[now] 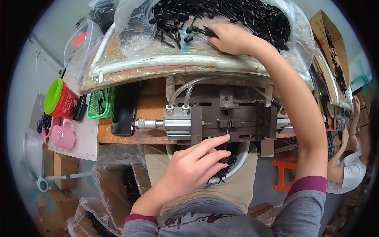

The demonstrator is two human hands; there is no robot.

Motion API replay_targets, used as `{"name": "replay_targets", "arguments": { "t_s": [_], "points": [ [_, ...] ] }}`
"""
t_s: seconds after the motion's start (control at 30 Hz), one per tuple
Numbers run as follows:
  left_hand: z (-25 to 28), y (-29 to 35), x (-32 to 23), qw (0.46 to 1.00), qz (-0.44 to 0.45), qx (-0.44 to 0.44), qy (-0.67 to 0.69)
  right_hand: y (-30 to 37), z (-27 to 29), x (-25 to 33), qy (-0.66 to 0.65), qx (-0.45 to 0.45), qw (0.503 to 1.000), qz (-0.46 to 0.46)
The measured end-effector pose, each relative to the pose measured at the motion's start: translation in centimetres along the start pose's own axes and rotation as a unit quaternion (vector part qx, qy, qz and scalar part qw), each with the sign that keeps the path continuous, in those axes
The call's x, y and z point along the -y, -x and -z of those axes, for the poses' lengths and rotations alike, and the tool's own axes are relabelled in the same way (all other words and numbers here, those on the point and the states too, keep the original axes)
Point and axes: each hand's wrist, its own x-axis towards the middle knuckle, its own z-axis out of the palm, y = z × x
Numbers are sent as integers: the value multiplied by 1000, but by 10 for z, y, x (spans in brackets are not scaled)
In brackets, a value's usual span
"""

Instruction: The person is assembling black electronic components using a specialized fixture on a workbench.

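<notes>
My right hand [232,38] reaches into the far tray [158,61], its fingers closed round several thin black rods with knobbed ends [201,31]. More such black rods [252,17] are heaped in the tray on clear plastic. My left hand [193,164] is in front of a dark metal clamping fixture [246,118], fingers stretched and apart. Its index fingertip lies at the lower end of a single black rod [228,124] in the fixture; whether they touch I cannot tell. The left thumb is hidden. Below those fingers, more black rods [233,160] lie in a round container on my lap.
A pneumatic cylinder [177,125] with clear hoses joins the fixture's left side. Left of it are a phone [123,118], a green basket [94,106], a red tub [63,104] and a pink cup [63,134]. Another person [347,170] sits at right, near an orange stool [283,173].
</notes>
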Motion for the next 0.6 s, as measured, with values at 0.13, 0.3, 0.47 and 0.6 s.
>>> {"name": "replay_targets", "arguments": {
  "t_s": [0.13, 0.3, 0.47, 0.6],
  "points": [
    [-14, 0, 8, 999, -9, -8, -36, 32, 0, -3, -1, -75, 995, 58],
    [-33, 0, 6, 994, -18, -45, -103, 64, 12, 1, 5, -28, 999, -27],
    [-52, 1, 14, 981, -25, -53, -185, 70, 20, -2, 65, -27, 997, -4],
    [-60, -3, 9, 972, -43, -19, -228, 67, 21, -17, 56, -120, 991, 5]
  ]
}}
